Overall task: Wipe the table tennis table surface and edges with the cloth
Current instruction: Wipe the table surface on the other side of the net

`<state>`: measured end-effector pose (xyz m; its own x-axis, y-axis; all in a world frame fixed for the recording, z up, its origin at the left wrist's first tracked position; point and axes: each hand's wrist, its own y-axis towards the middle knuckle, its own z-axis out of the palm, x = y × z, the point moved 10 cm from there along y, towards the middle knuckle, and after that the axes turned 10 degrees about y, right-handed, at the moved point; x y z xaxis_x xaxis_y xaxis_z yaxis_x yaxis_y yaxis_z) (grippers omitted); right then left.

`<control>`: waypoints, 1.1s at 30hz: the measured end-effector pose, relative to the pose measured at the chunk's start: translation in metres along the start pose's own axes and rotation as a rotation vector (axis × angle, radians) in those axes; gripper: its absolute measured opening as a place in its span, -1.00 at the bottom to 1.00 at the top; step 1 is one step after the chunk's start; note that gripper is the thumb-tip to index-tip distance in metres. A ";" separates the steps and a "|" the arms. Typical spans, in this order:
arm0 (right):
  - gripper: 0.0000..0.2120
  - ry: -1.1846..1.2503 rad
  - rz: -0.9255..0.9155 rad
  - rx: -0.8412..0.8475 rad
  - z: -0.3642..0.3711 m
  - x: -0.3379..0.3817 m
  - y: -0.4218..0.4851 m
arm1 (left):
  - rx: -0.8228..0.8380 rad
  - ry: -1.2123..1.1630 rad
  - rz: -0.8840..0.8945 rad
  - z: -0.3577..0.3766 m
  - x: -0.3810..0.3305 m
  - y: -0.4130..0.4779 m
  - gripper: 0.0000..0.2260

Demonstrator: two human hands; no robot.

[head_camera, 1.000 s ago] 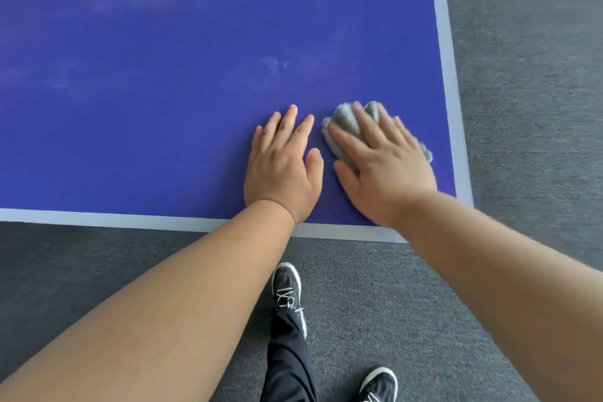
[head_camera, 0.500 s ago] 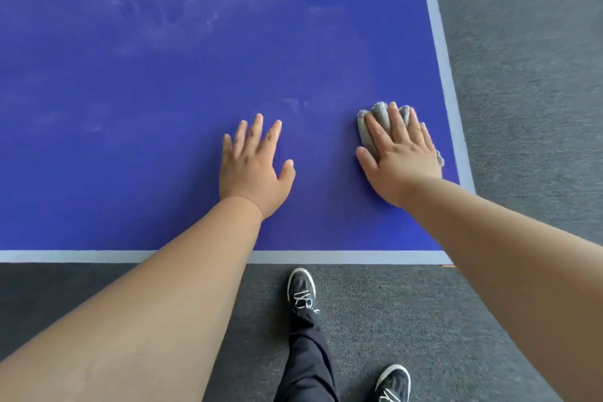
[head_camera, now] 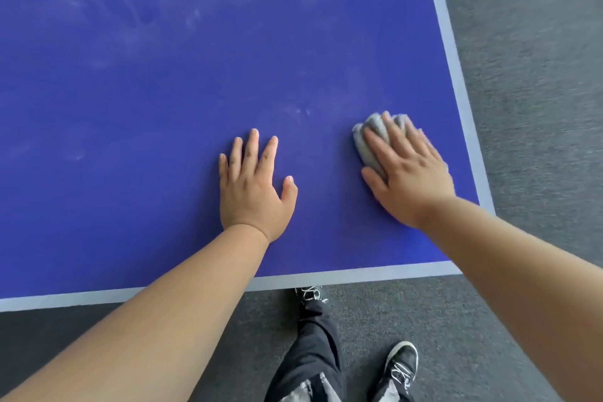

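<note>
Right hand presses flat, fingers straight, on your grey cloth near the table corner; left hand lies flat, holding nothing.

One blue table tennis table, upper frame. One grey cloth, centre right. Two hands: left hand, right hand. Two black shoes, bottom centre: upper shoe, lower shoe.
</note>
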<state>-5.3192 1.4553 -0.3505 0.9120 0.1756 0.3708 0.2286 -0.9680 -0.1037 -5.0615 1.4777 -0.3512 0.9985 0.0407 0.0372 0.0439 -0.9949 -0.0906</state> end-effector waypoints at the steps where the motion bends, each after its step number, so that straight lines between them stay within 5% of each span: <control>1: -0.36 0.017 0.075 -0.015 0.001 -0.002 0.008 | -0.005 0.001 0.000 0.001 0.000 0.000 -0.34; 3: -0.38 0.021 0.030 -0.023 0.015 0.026 -0.005 | -0.005 -0.002 0.002 0.003 0.001 0.000 -0.34; 7: -0.45 0.085 -0.406 0.081 0.063 0.124 -0.128 | -0.006 0.003 0.008 0.001 0.001 0.000 -0.34; 11: -0.41 -0.022 -0.539 0.243 0.063 0.113 -0.129 | 0.006 0.004 0.017 0.000 -0.001 0.000 -0.34; 18: -0.34 0.017 0.130 0.042 0.003 0.013 0.016 | -0.020 -0.009 0.022 0.003 0.000 0.000 -0.33; 23: -0.35 0.032 -0.377 0.181 0.059 0.120 -0.098 | -0.019 0.001 0.030 0.005 0.002 -0.001 -0.33; 27: -0.38 0.003 -0.427 0.221 0.052 0.102 -0.097 | 0.037 0.017 0.033 0.005 0.001 0.000 -0.33; 33: -0.33 0.067 0.239 0.042 -0.007 -0.020 0.014 | 0.069 -0.122 -0.093 -0.002 -0.002 0.031 -0.35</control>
<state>-5.3370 1.4371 -0.3529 0.9176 -0.0710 0.3912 0.0244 -0.9720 -0.2337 -5.0626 1.4462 -0.3525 0.9865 0.1471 -0.0725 0.1340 -0.9779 -0.1606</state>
